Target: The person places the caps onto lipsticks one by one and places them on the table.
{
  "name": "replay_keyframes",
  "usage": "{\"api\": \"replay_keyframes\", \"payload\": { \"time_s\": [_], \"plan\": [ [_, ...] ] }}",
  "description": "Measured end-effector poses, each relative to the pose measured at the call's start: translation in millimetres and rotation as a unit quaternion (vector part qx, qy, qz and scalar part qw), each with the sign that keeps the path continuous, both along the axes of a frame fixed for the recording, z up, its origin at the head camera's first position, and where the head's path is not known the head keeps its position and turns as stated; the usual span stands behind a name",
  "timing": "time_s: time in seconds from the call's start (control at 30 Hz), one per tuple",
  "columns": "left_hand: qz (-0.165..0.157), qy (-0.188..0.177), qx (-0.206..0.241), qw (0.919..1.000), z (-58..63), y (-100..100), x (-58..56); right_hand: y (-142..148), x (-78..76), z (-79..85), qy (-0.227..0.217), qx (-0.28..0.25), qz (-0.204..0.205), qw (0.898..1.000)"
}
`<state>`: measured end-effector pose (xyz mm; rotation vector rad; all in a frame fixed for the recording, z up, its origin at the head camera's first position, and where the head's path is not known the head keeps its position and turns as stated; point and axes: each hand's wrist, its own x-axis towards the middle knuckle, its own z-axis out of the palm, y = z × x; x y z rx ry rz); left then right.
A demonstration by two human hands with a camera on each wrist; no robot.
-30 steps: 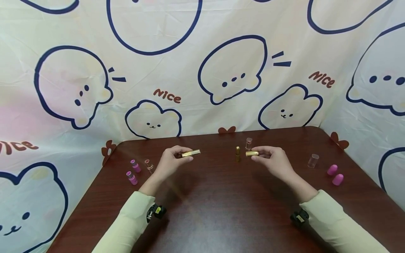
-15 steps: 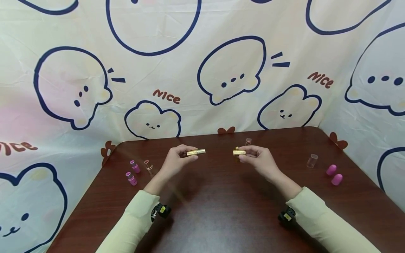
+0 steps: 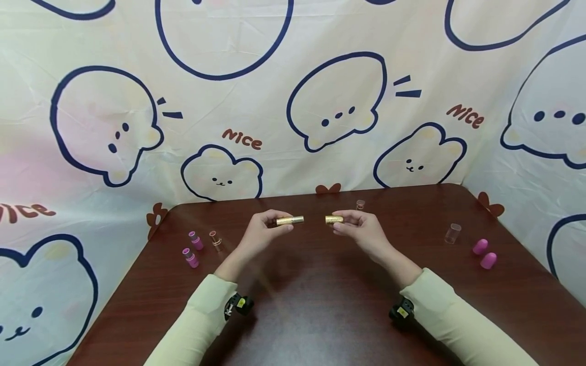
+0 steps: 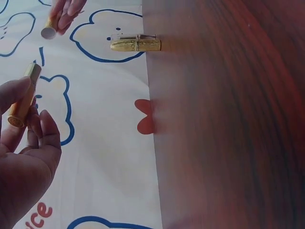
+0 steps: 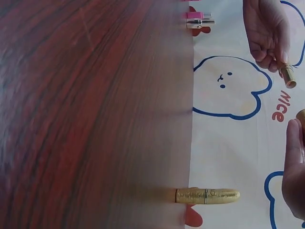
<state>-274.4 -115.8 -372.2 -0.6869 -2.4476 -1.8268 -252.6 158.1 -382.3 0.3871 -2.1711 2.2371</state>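
Two hands above a dark reddish-brown, wood-grained table [image 3: 320,305], each pinching a gold piece. The left hand [image 3: 263,233] grips a slender gold cylindrical tube [image 3: 289,220] between thumb and fingers, its paler end section directed toward the right hand. The right hand [image 3: 363,231] likewise pinches a shorter gold cylinder [image 3: 333,219] between thumb and fingers. The two pieces lie nearly level and in line, end to end but apart, raised over the table's far half.

Near the far edge, a gold, bullet-shaped tube [image 5: 208,196] stands upright; the right hand conceals it in the head view. Close to it, nearer that edge, is a small tube with a transparent upper part [image 3: 360,205].

Toward the left edge, two short magenta tubes with narrower tops [image 3: 195,240] [image 3: 190,257] stand near each other, with a slim rose-gold tube [image 3: 215,239] just to their right. Toward the right edge, a clear cylindrical cap [image 3: 452,234] stands nearer the far right corner, followed by two rounded magenta caps [image 3: 480,247] [image 3: 488,261] side by side, closer to the right edge.

Pale yellow-green sleeves [image 3: 197,317] cover both forearms, and a cream cloth [image 3: 274,112] printed with blue-outlined bears hangs beyond the far edge.
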Motion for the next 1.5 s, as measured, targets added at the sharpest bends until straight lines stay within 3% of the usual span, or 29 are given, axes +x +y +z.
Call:
{"api": "replay_keyframes", "payload": {
  "time_s": [0.47, 0.7, 1.5],
  "plan": [
    [-0.027, -0.021, 0.009, 0.9993, 3.3, 15.4, 2.5, -6.8, -2.8, -0.3, 0.008, -0.001, 0.021, 1.000],
    [-0.033, -0.017, 0.009, 0.9993, 25.5, 21.6, 23.1, -11.8, -0.8, 3.1, -0.010, -0.002, 0.021, 1.000],
    [-0.050, -0.012, 0.003, 0.9987, 25.4, 30.5, 25.5, -22.1, 1.5, 2.3, -0.012, 0.010, 0.040, 0.999]
  ]
}}
